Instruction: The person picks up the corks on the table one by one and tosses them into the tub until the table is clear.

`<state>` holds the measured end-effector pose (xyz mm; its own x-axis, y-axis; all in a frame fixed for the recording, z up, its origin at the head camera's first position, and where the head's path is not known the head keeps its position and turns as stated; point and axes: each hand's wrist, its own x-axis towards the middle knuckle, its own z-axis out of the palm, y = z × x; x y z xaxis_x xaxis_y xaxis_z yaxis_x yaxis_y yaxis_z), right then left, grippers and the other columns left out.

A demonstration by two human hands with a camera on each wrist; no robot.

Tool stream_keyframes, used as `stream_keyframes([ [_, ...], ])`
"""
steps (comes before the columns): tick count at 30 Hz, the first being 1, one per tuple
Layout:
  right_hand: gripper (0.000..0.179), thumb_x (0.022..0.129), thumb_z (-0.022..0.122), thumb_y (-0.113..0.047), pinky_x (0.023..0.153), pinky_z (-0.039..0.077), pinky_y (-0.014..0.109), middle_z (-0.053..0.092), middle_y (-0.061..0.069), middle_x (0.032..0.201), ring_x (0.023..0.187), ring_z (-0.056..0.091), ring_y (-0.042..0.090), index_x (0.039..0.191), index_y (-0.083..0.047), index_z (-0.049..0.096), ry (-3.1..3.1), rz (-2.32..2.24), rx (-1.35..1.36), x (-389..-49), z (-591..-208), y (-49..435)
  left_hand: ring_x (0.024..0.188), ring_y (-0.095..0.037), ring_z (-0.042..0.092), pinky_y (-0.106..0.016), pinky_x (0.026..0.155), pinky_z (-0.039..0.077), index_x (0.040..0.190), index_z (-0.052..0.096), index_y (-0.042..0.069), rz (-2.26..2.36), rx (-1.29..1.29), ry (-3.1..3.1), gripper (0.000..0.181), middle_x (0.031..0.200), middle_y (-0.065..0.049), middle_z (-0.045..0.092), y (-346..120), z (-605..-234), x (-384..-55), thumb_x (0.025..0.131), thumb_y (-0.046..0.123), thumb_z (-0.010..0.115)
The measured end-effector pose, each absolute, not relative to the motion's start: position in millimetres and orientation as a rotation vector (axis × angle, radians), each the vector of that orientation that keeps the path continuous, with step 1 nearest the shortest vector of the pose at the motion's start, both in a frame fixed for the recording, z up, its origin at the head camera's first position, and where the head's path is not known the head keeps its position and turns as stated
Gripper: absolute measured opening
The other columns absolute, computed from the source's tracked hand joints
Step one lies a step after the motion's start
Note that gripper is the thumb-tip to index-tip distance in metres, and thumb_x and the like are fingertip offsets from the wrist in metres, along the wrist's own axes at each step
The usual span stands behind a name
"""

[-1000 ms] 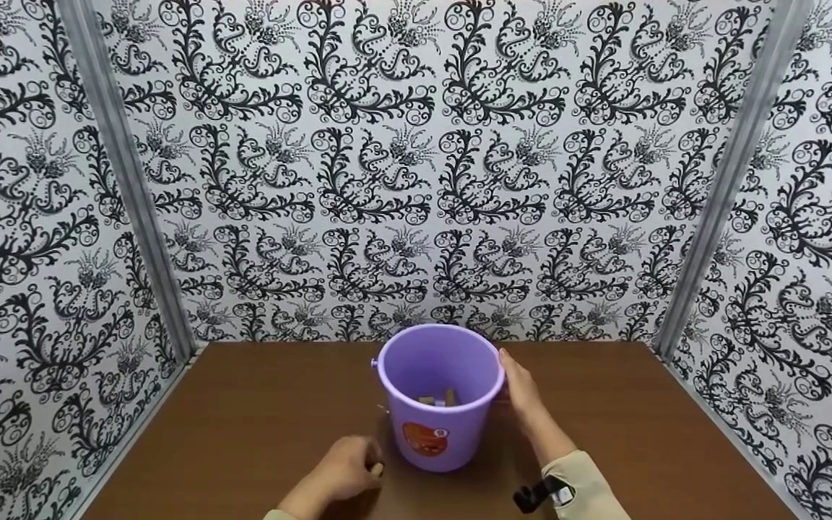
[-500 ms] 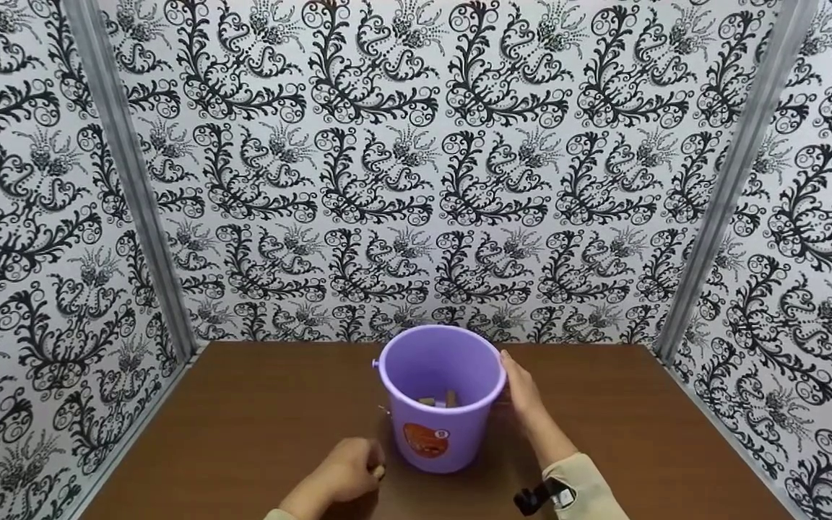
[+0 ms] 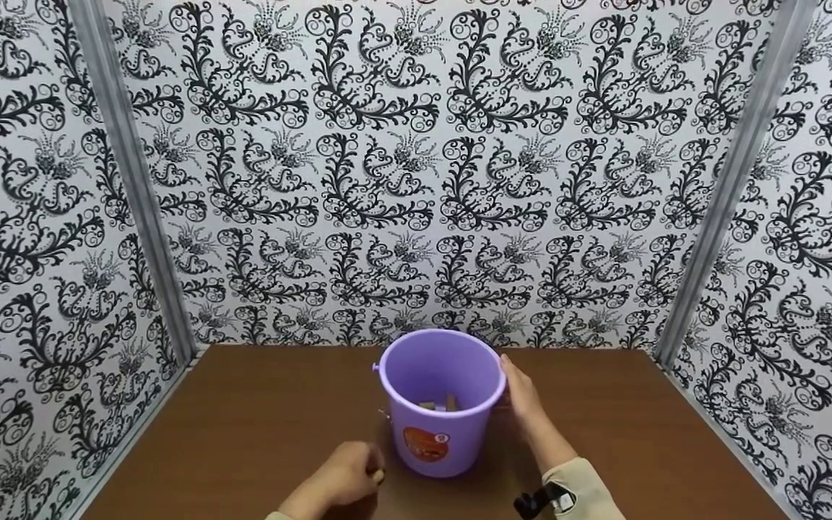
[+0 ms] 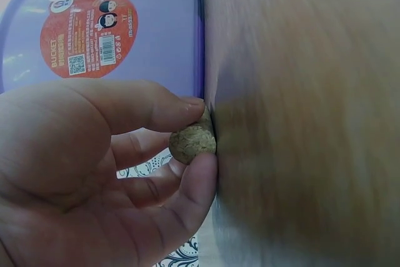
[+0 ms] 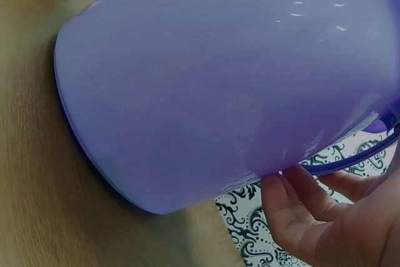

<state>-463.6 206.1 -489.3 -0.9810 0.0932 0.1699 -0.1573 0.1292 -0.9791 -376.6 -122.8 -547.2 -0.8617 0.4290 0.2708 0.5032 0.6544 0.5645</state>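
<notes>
A cork [image 4: 192,143] is pinched between the thumb and fingers of my left hand [image 3: 346,473]. Its round, speckled end faces the left wrist camera, and it is right at the tabletop, just left of the bucket's base. The purple plastic bucket [image 3: 438,448] stands upright, with an orange label [image 4: 89,34] on its front. My right hand [image 3: 526,396] rests its fingers against the bucket's right side below the rim; in the right wrist view the fingertips [image 5: 275,189] touch the wall beside the bucket's handle [image 5: 350,162]. Small brown pieces [image 3: 451,403] lie inside on the bottom, partly hidden by the rim.
The brown wooden table [image 3: 264,404] extends around the bucket. A patterned black-and-white wall [image 3: 387,180] closes off the back, with similar walls at both sides. A black strap with a small device [image 3: 546,500] sits on my right wrist.
Hands and bucket hold nearly the same places; the head view has shifted slightly, so everything sits a little lower. The left hand keeps the cork.
</notes>
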Motion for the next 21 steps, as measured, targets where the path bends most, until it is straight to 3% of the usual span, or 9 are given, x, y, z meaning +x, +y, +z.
stream_keyframes([
  [7,0.059,0.115,0.034,-0.036,0.124,0.034,0.053,0.059,0.028,0.151,0.143,0.052,0.040,0.145,0.009,0.058,-2.211,1.929,0.129,-466.2,-495.5,206.7,0.055,-0.003,0.025,-0.027,0.049,0.020,0.060,0.042,0.011,-0.963,-0.915,-2.700,0.027,0.057,0.018,0.026,-126.6,-561.9,-389.4,0.072,0.000,0.065],
  [12,0.059,0.115,0.034,-0.036,0.117,0.041,0.048,0.062,0.030,0.145,0.135,0.057,0.042,0.143,0.009,0.059,-2.225,1.922,0.121,-466.6,-495.2,207.5,0.055,-0.002,0.026,-0.027,0.049,0.022,0.060,0.045,0.012,-0.979,-0.913,-2.692,0.027,0.057,0.019,0.029,-126.3,-559.6,-388.0,0.073,0.001,0.067],
  [17,0.060,0.115,0.033,-0.037,0.104,0.049,0.037,0.067,0.030,0.137,0.123,0.065,0.036,0.141,0.009,0.061,-2.210,1.942,0.134,-465.0,-494.9,207.2,0.056,-0.002,0.027,-0.022,0.053,0.022,0.062,0.048,0.008,-0.972,-0.843,-2.771,0.026,0.058,0.016,0.031,-123.2,-548.6,-381.6,0.074,0.000,0.069],
  [21,0.061,0.115,0.035,-0.040,0.102,0.050,0.035,0.068,0.029,0.134,0.120,0.067,0.032,0.140,0.008,0.062,-2.206,1.934,0.131,-461.6,-493.0,205.4,0.056,-0.002,0.026,-0.021,0.053,0.021,0.062,0.048,0.010,-0.911,-0.815,-2.798,0.027,0.058,0.017,0.030,-121.7,-544.3,-378.4,0.074,-0.001,0.070],
])
